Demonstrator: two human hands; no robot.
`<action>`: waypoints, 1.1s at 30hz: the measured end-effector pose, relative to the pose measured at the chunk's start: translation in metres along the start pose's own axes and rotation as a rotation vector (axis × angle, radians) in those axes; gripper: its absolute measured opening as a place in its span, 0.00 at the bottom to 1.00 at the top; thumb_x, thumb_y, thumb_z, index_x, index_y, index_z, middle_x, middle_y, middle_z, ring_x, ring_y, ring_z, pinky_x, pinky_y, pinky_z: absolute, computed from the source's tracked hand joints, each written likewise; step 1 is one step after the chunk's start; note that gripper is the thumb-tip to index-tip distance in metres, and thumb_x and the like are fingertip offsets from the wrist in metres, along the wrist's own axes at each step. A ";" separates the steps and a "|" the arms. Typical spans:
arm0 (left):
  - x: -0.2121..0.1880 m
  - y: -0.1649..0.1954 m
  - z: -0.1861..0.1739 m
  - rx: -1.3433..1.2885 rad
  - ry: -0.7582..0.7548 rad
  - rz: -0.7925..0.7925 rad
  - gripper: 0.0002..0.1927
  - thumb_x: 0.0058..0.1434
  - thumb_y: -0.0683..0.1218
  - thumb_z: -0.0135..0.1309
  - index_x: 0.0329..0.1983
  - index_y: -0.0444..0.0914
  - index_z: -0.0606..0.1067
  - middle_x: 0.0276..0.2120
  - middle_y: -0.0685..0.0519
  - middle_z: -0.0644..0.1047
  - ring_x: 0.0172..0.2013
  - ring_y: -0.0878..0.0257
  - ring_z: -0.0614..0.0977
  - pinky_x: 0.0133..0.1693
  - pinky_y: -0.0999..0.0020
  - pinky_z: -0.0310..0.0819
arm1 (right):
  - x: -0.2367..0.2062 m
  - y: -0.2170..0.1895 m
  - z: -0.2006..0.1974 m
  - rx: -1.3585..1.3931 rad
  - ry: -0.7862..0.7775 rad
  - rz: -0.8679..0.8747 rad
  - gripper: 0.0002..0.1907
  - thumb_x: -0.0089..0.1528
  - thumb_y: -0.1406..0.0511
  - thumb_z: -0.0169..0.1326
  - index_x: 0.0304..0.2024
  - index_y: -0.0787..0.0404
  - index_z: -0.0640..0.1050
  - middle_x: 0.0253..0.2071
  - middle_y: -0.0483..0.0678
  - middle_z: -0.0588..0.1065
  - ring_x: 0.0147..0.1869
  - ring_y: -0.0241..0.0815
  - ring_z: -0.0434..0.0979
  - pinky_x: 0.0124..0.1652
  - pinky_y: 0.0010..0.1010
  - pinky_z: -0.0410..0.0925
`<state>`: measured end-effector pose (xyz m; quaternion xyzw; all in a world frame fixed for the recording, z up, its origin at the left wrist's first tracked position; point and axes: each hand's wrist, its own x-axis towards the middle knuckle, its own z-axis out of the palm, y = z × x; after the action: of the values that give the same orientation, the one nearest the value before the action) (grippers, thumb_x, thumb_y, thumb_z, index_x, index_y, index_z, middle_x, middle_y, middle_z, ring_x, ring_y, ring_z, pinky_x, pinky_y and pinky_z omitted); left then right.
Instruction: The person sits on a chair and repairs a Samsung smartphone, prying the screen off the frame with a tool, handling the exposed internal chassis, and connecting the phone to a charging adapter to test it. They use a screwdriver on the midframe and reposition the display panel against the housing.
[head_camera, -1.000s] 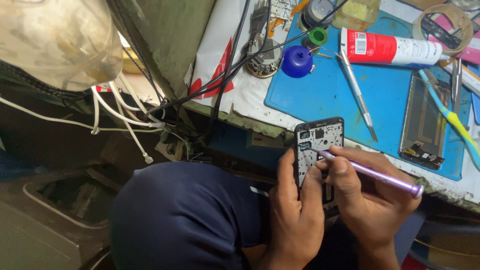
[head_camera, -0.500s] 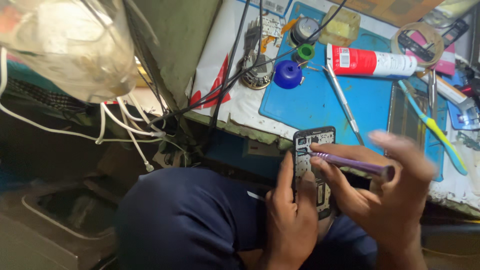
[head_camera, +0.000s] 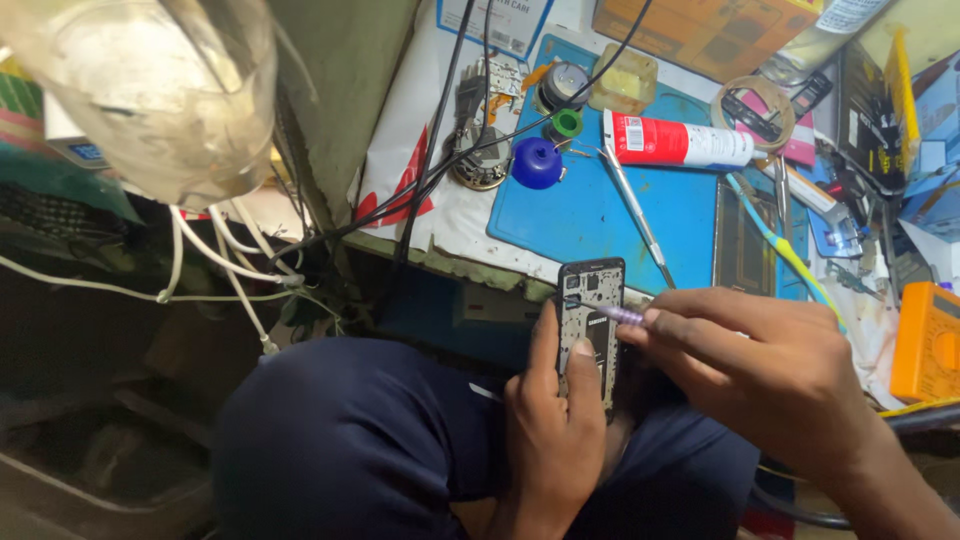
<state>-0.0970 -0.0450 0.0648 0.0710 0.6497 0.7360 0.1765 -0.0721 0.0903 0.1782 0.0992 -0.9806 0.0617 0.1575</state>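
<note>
Right hand (head_camera: 790, 380) now lower, one screwdriver (head_camera: 612, 313), one phone (head_camera: 590, 325).

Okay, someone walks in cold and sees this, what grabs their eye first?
Bottom centre, the left hand grips an opened phone above the lap, while the right hand presses a purple tool onto its upper part. Behind them lies a cluttered blue work mat, with a red-and-white tube and a blue cap.
</note>
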 end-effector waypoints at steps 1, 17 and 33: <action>-0.001 0.000 -0.001 0.017 -0.013 -0.004 0.24 0.68 0.45 0.47 0.67 0.33 0.68 0.29 0.39 0.83 0.30 0.50 0.89 0.29 0.59 0.80 | -0.001 0.001 -0.002 -0.017 -0.040 -0.013 0.08 0.53 0.68 0.67 0.35 0.62 0.83 0.35 0.49 0.82 0.31 0.46 0.82 0.29 0.33 0.73; -0.006 -0.005 0.003 0.044 -0.068 0.229 0.23 0.71 0.42 0.46 0.67 0.29 0.67 0.34 0.35 0.81 0.37 0.42 0.87 0.32 0.56 0.80 | -0.005 0.011 -0.015 -0.604 -0.376 -0.357 0.14 0.61 0.62 0.55 0.46 0.62 0.80 0.27 0.43 0.70 0.27 0.37 0.74 0.23 0.30 0.66; -0.006 0.001 0.000 0.048 -0.075 0.192 0.23 0.70 0.42 0.45 0.68 0.29 0.66 0.33 0.33 0.82 0.36 0.43 0.88 0.31 0.57 0.81 | 0.008 -0.001 -0.008 -0.428 -0.388 -0.193 0.07 0.56 0.63 0.54 0.33 0.60 0.75 0.26 0.45 0.72 0.27 0.43 0.78 0.21 0.34 0.70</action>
<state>-0.0912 -0.0470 0.0671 0.1648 0.6504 0.7305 0.1276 -0.0766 0.0896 0.1884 0.1664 -0.9691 -0.1816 -0.0104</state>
